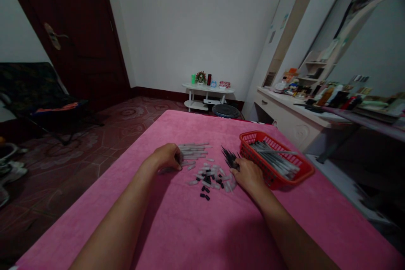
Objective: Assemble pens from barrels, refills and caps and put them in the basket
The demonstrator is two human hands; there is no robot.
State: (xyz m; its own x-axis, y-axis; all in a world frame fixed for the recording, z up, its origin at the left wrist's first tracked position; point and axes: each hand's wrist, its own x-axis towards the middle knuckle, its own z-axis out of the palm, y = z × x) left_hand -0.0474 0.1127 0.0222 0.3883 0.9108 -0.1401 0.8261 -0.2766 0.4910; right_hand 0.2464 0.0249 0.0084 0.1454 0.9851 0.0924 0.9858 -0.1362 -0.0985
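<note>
My left hand [167, 156] curls its fingers round the near-left ends of several pale grey tubes [194, 150], which lie side by side on the pink cloth [177, 228]. The thumb reaches down beside them. My right hand [249, 174] is closed on a bunch of thin black pointed pieces [228, 157], their tips fanning away from me. Between the hands lies a loose scatter of small clear caps [218, 173] and short black plugs [207, 179]. Just right of my right hand stands a red plastic basket [305, 173] holding many long grey pen-like sticks [275, 160].
A white dressing table [284, 112] crowded with bottles runs along the right. Beyond the cloth's far edge are a low white stand [205, 88] and a round dark lid-like object [225, 111]. A folding chair [34, 88] and a dark red door [79, 29] are at left.
</note>
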